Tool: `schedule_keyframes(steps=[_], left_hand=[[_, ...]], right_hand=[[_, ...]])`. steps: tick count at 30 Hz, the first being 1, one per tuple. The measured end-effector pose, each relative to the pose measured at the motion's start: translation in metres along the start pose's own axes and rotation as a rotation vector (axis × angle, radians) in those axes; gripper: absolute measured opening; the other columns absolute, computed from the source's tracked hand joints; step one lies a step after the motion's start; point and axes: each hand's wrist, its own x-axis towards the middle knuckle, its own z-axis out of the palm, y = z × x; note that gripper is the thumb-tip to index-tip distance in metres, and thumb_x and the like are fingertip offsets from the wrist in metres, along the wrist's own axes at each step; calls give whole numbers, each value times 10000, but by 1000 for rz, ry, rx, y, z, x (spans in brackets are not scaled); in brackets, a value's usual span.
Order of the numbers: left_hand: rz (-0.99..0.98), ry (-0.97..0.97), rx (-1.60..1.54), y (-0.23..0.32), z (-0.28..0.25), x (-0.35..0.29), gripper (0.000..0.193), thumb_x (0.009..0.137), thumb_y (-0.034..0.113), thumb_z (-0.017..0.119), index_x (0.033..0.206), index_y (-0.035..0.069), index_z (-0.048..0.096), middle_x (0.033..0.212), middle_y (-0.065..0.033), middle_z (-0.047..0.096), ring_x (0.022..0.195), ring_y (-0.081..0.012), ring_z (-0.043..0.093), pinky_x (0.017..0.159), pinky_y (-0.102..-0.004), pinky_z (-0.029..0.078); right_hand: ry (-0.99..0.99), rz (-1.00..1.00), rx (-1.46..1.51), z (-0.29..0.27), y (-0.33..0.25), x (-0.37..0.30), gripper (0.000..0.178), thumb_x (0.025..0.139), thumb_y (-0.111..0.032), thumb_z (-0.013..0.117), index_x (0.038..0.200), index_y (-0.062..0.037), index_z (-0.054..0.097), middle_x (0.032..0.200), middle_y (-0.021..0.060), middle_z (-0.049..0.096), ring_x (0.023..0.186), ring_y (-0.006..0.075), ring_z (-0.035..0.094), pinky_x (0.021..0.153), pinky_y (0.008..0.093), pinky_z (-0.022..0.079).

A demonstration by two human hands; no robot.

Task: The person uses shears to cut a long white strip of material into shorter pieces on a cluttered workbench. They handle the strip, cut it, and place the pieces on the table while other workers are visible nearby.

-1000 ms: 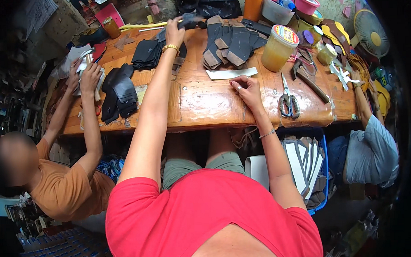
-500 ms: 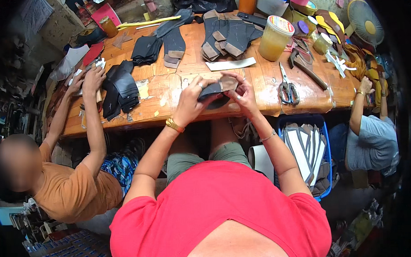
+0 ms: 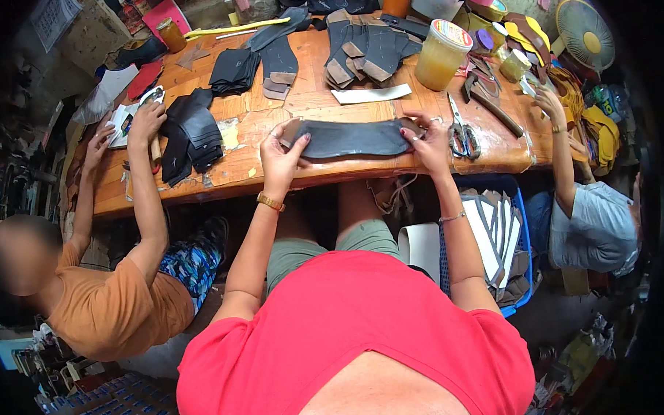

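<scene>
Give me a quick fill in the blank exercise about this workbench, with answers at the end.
1. The left hand grips the dark piece by its ____ end, the right hand by the other.
2. The scissors lie to the ____ of the dark piece.
3. The plastic basket is coloured ____.

Missing words: left; right; blue
</scene>
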Motion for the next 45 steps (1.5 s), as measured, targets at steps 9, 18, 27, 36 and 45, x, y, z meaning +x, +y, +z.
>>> schedule_keyframes(steps=[9, 18, 27, 36, 45], left_hand=[[514, 59, 967, -10, -19, 4, 618, 763, 272, 822, 1327, 134, 610, 1237, -137, 618, 1195, -320, 527, 1013, -428, 377], [501, 10, 1020, -20, -18, 0, 488, 775, 376, 805, 1181, 124, 703, 1223, -78, 656, 1226, -288, 542, 1015, -415, 340], [599, 20, 720, -10, -16, -2, 487, 840, 361, 770, 1231, 87, 680, 1146, -117, 685, 1150, -282, 596, 952, -383, 436], [696, -350, 473, 31, 7, -30, 342, 804, 68, 795, 1136, 46, 714, 1098, -107, 677, 1003, -208, 658, 835, -335, 547], [187, -243, 212, 23, -15, -1, 169, 953, 110, 667, 943, -58, 688, 829, -19, 601, 753, -70, 521, 649, -226, 414]], right_hand=[[350, -157, -535, 8, -22, 55, 417, 790, -379, 792, 1001, -31, 706, 999, 165, 645, 974, 333, 638, 821, 415, 502], [156, 142, 508, 11, 11, 89, 164, 862, -25, 735, 975, 27, 627, 866, 112, 716, 736, 159, 701, 614, 235, 538], [190, 68, 688, 3, -36, 12, 238, 864, -21, 739, 1052, 41, 608, 884, 132, 720, 646, 158, 691, 591, 253, 560], [5, 59, 714, 33, -82, -14, 354, 882, 6, 704, 1217, 54, 602, 852, 132, 715, 638, 169, 690, 609, 255, 576], [-279, 8, 425, 3, -47, -4, 185, 888, -42, 737, 1061, 13, 705, 910, 47, 717, 828, 92, 655, 746, 223, 529]])
